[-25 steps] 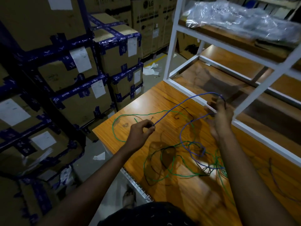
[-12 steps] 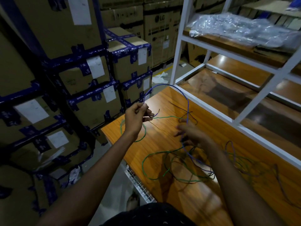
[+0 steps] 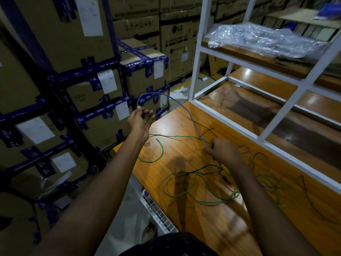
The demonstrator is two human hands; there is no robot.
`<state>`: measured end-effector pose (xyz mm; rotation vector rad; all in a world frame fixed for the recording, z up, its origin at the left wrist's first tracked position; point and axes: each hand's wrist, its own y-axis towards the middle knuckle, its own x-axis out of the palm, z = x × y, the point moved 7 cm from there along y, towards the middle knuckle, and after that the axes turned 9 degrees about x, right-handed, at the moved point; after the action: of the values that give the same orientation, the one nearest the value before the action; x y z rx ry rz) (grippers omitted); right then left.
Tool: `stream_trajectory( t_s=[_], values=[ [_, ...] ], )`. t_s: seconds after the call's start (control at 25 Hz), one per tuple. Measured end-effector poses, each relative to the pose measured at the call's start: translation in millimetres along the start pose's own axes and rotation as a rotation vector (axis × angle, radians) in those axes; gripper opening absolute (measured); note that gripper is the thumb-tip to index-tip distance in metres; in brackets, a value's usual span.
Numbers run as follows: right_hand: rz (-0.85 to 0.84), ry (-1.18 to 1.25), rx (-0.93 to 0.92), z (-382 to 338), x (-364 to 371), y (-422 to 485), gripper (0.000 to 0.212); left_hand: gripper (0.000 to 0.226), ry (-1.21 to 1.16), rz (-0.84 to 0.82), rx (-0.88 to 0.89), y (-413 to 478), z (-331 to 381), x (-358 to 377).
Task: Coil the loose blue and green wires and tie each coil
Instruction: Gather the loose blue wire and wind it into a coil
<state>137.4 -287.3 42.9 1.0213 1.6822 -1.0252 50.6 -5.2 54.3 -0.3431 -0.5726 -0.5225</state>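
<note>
The left hand [image 3: 140, 120] grips a small loop of the blue wire [image 3: 186, 112], raised beside the table [image 3: 177, 215]. The right hand [image 3: 222, 151] pinches it lower. Better feed equal loops; the green wire [image 3: 184, 189] seems tangled below.

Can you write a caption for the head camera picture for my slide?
Left hand and right hand loop blue wire above green wire.

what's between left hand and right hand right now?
Head view: a span of blue wire arcs from the left hand up over the table edge and down to the right hand. Beneath it, green wire lies on the wood.
</note>
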Motion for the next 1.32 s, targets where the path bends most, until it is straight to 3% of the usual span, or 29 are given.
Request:
stream_trajectory(
  t_s=[0.12,0.24,0.4,0.52,0.68,0.92,1.08,1.32],
  values=[
    [0.2,-0.143,0.044,15.0,-19.6,-5.0,0.042,0.029,-0.051,0.057,-0.015,9.9,-1.2,-4.6],
    [0.233,-0.107,-0.035,25.2,-27.6,-3.0,0.039,0.032,-0.099,0.109,-0.037,18.6,-3.6,-12.3],
    [0.07,0.518,-0.19,24.6,-32.8,-4.2,0.019,0.032,-0.022,0.109,-0.047,19.0,-9.5,-17.1],
    [0.007,0.637,-0.278,4.1,-45.3,-11.0,0.003,0.028,0.18,0.013,-0.005,11.2,-12.0,-9.0],
    [-0.047,0.599,-0.415,-34.0,-66.8,-12.7,0.022,0.028,0.256,-0.247,0.02,-6.2,-12.9,19.3],
    [0.128,0.701,-0.403,-63.1,-92.6,4.2,0.015,0.028,0.489,-0.568,-0.081,-32.1,-25.7,34.2],
    [0.301,0.683,-0.295,-68.0,-97.3,24.3,0.033,0.028,0.485,-0.631,-0.192,-44.9,-39.8,30.1],
    [0.393,0.708,-0.196,-57.6,-86.3,48.5,0.029,0.033,0.214,-0.726,-0.449,-65.4,-57.0,35.7]
  ],
)
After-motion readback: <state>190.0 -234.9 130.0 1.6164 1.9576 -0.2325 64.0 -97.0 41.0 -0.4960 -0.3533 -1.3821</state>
